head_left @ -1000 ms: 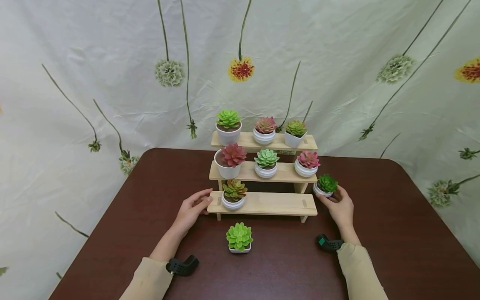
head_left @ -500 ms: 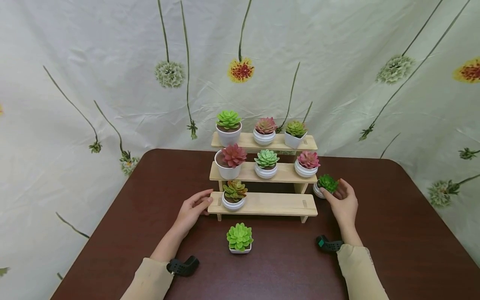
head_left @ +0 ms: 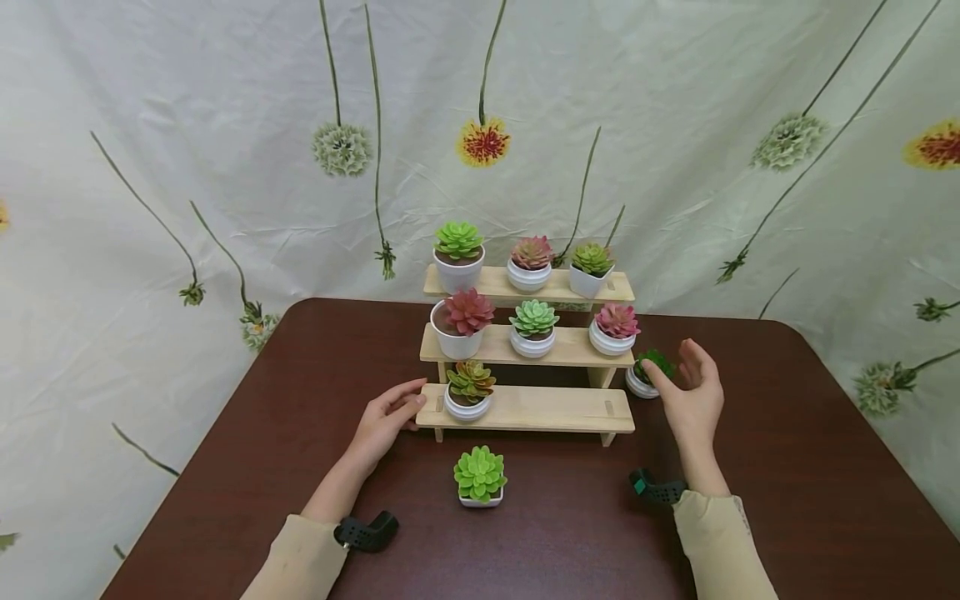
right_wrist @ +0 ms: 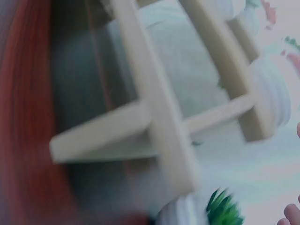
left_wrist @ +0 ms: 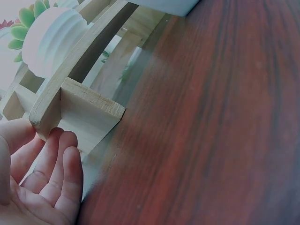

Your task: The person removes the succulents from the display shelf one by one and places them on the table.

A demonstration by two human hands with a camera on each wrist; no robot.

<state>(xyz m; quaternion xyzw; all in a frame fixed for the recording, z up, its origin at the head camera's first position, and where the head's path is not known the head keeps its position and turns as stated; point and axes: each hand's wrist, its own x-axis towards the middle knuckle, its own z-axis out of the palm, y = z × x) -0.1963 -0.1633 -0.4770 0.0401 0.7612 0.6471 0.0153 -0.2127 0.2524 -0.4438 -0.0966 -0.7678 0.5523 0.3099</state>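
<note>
A three-tier wooden plant stand (head_left: 551, 408) holds potted succulents. At its left end my left hand (head_left: 384, 421) pinches the lowest board, thumb on one side and fingers on the other in the left wrist view, close to the support leg (left_wrist: 89, 112). My right hand (head_left: 693, 404) is beside a dark green succulent (head_left: 642, 385) in a ribbed white pot, just right of the stand. Its thumb overlaps the plant in the head view, with thumb and fingers spread apart. The right wrist view shows that plant's leaves (right_wrist: 224, 210) near the board's end, with fingertips at the edge.
On the lowest tier sits an orange-green succulent (head_left: 468, 392) at the left. The middle tier carries a red one (head_left: 459, 329), a mint one (head_left: 533, 327) and a pink one (head_left: 615, 329). A light green succulent (head_left: 480, 477) stands on the brown table (head_left: 555, 533) in front.
My right hand has let go of the dark green succulent and drawn back a little to the right, its fingers spreading. The left hand stays at the stand's end.
</note>
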